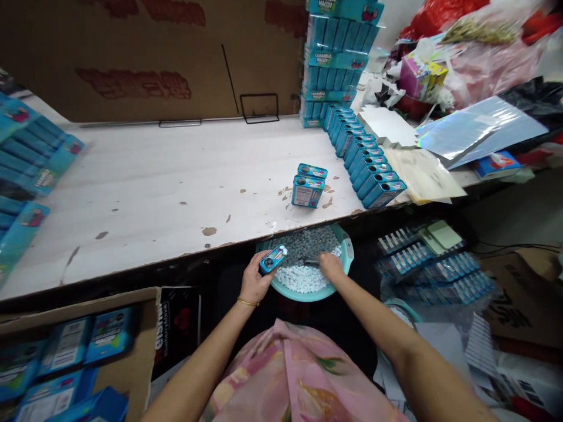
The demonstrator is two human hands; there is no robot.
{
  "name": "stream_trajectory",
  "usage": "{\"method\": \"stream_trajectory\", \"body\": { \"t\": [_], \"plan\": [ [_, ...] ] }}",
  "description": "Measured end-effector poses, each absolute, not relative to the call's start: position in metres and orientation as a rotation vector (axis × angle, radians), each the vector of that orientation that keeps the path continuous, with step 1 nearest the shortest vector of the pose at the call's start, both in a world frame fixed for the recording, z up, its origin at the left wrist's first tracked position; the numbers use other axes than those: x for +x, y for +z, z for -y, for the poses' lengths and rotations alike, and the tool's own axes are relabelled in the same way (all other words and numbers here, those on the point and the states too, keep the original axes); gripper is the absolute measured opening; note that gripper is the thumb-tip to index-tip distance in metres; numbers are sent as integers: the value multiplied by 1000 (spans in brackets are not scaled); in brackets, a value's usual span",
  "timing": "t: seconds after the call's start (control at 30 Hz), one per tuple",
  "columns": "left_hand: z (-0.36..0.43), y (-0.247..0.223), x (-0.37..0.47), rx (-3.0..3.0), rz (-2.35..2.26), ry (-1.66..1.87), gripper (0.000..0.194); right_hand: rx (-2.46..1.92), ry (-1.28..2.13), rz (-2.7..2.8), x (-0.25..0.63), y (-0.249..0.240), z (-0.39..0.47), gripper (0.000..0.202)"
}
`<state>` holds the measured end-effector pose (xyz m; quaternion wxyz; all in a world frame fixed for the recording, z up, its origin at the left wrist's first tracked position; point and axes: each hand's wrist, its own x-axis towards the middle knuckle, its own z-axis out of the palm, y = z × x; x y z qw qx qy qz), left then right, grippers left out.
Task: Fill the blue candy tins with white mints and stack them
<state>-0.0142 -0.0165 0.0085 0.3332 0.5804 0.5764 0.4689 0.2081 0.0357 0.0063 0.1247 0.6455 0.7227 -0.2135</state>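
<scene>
Currently in the left hand (256, 279): a small blue tin (271, 262) is held tilted above the left part of the basin; the grip is closed around its sides, and white pieces are seen at its far right end.
Right hand (331, 266): its fingers are curled in a closed grip at a dark tool (311, 263), by which the white pellets are touched; the handle is mostly hidden by the hand.
Basin (348, 251): white pellets (301, 280) are held in it, the far part shaded by the surface's edge.
Surface (145, 181): its white top is marked by worn brown patches.
Pair of tins (308, 192): they are stood upright, one behind the other, near the front edge.
Row of tins (368, 167): it is lined up on the right, from near to far.
Display boxes (329, 67): they are stacked at the far right, beside a large cardboard panel (220, 58).
Carton (143, 357): more blue packages (109, 334) are held in it, at the near left.
Wrapped packs (440, 275): they are piled at the right, below the surface.
</scene>
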Motion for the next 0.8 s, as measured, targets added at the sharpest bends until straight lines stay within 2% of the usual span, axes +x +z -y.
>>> {"method": "stream_trajectory", "body": {
  "t": [0.13,0.27,0.4,0.53,0.63,0.8],
  "plan": [
    [18,13,-18,1484,-1564,1209,36,1956,-815,-2124,172,-32,-34,34],
    [18,16,-26,1435,-1628,1213,39,1999,-1053,-2167,178,-40,-39,27],
    [17,16,-29,1406,-1651,1234,40,2007,-1242,-2227,207,-18,-43,28],
    [13,15,-20,1444,-1666,1215,38,1988,-1358,-2358,226,31,-44,27],
    [9,15,-7,1500,-1623,1177,38,1863,-1257,-2516,226,71,-43,25],
    [7,16,12,1627,-1594,1098,37,1617,-664,-2543,205,122,-37,31]
  ]
}}
